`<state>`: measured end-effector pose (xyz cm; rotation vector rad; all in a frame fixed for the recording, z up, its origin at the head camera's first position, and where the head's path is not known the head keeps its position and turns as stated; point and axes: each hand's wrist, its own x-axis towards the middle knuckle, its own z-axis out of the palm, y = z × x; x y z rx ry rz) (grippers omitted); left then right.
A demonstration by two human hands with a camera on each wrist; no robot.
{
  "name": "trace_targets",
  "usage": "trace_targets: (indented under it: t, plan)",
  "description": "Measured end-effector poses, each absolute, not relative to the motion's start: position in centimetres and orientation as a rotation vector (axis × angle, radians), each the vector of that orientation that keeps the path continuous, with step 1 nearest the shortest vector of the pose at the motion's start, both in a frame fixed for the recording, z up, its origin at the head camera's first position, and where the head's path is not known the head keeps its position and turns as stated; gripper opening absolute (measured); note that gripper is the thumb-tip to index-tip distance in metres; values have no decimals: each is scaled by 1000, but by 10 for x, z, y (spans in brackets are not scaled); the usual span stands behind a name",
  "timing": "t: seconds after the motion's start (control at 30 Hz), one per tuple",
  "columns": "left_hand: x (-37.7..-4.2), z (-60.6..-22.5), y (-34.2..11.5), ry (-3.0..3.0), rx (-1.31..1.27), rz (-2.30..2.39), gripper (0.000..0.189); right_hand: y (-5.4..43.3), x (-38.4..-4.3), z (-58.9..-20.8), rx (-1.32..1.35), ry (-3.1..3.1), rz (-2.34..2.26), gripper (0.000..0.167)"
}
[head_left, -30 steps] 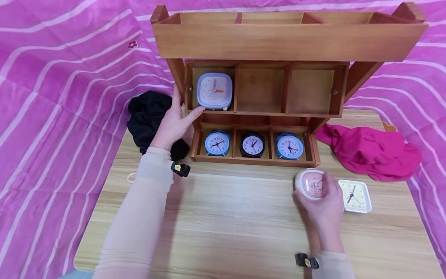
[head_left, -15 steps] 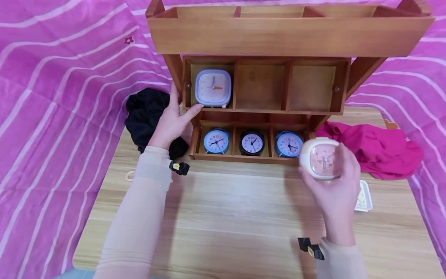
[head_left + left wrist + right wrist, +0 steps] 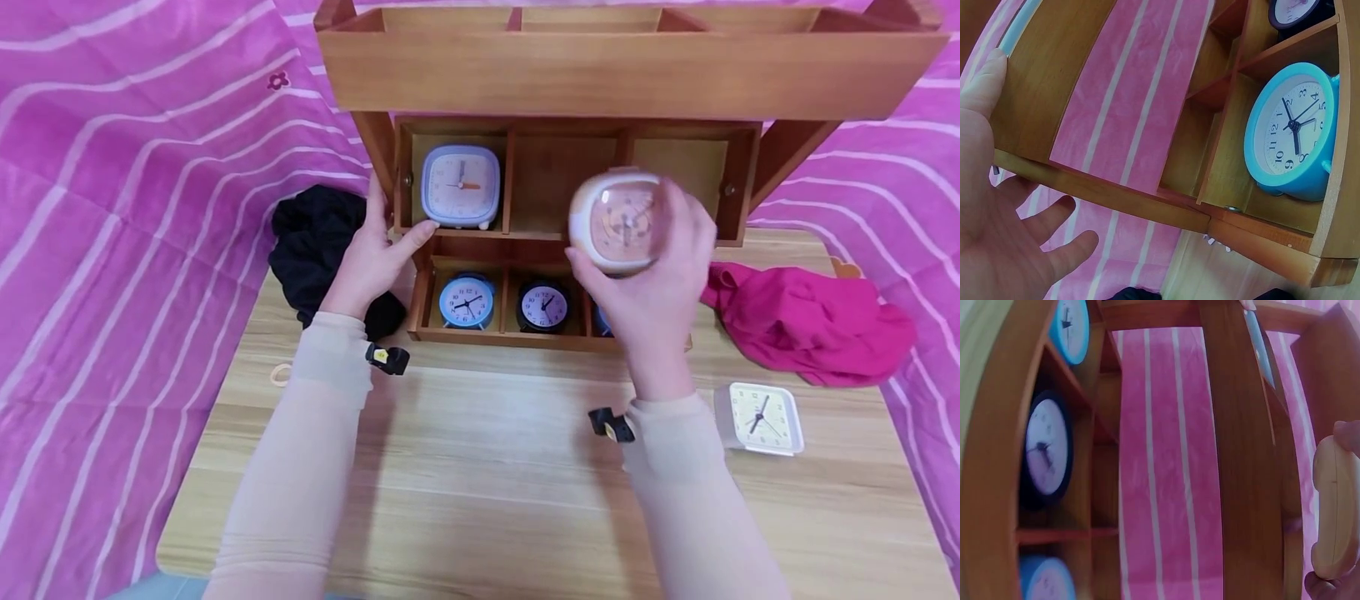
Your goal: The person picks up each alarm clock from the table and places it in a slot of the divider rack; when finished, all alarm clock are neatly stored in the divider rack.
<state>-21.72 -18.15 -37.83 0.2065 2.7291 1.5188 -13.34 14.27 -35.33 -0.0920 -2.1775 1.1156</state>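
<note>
My right hand (image 3: 660, 279) holds a white alarm clock (image 3: 618, 221) with a pinkish face, thumb at its left side and fingers at its right. It is in front of the rack's middle tier, overlapping the middle and right compartments in the head view. In the right wrist view the clock's pale side (image 3: 1335, 512) shows between thumb and fingers. My left hand (image 3: 375, 262) grips the left end of the wooden rack (image 3: 630, 75), its thumb on the front lip below a lavender alarm clock (image 3: 461, 186) in the left compartment.
Along the bottom tier stand a blue alarm clock (image 3: 467, 302), a black one (image 3: 543, 307) and another blue one, mostly hidden behind my right hand. A square white clock (image 3: 765, 418) sits on the table (image 3: 480, 467) at right. Black cloth (image 3: 318, 242) and magenta cloth (image 3: 810, 325) flank the rack.
My right hand has lifted the white alarm clock off the table and carried it up and left to the middle tier. The square clock is uncovered again. My left hand stays in place.
</note>
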Motion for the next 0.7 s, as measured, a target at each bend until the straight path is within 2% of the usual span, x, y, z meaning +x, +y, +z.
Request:
trace_targets:
  t: [0.33, 0.7]
  plan:
    - [-218, -378, -182, 2710, 207, 1533, 100, 107, -181, -352, 11, -2190, 915, 100]
    - [-218, -377, -181, 2716, 164, 1492, 99, 94, -196, -369, -81, -2218, 695, 100]
